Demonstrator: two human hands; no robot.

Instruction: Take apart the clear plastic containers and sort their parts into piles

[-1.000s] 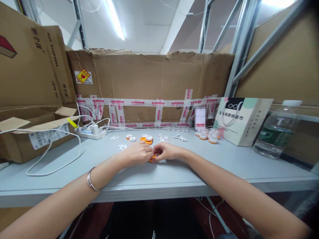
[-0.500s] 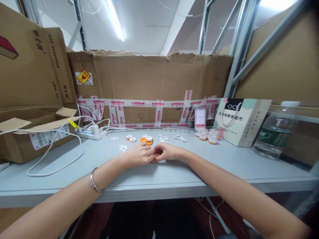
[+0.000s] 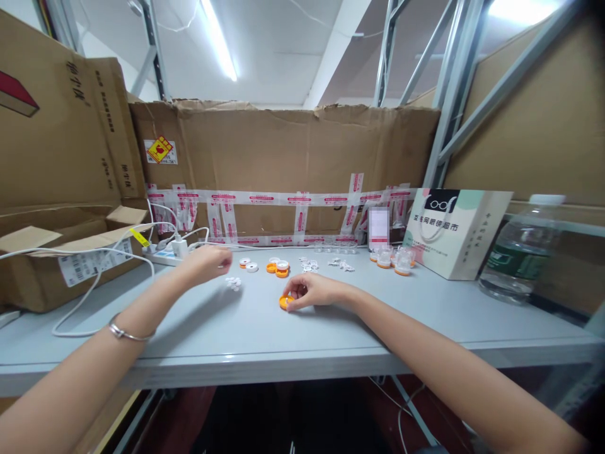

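Observation:
My right hand grips a round orange cap between thumb and fingers, low at the middle of the table. A small white piece seems to sit inside the cap. My left hand is at the left, its fingers curled together and pointing down where a small pile of white pieces lay; what its fingertips hold, if anything, is hidden. Nearer to me lie small white pieces. Orange and white round caps stand beyond my right hand, with a white round cap to their left.
More small white parts and white clips lie further back. Clear containers with orange bases, a phone, a paper bag and a water bottle stand at right. A power strip and cables are at left.
My left hand has left the orange cap and moved left and back, over the far pile of white pieces. My right hand stays in place with the cap, which now shows.

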